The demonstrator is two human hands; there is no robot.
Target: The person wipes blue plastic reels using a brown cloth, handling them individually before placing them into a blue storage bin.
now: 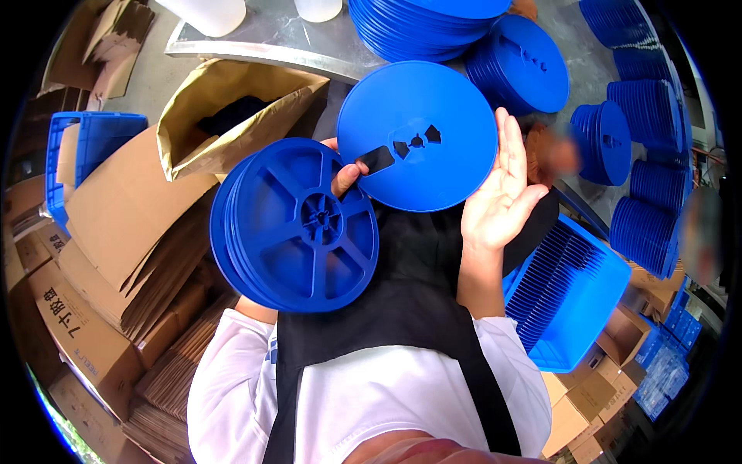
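Note:
On the left, a short stack of dark blue spoked reel flanges (272,255) is tilted toward me. My left hand (345,179) is mostly hidden behind it; a thumb and a bit of finger show, closed at its upper right edge. A brighter blue round disc (444,174), with a small centre hole and cut-out slots, is held up beside the stack. The left thumb tip reaches the disc's long slot. Flat against the disc's right edge, my right hand (498,203) is open, palm showing and fingers stretched out.
A metal table (270,48) carries tall stacks of blue discs (417,31) and more stacks at right. A blue crate (576,340) of discs stands at my right. Left are an open brown paper sack (232,139), cardboard sheets (139,216) and boxes. Another person's hand shows near the table.

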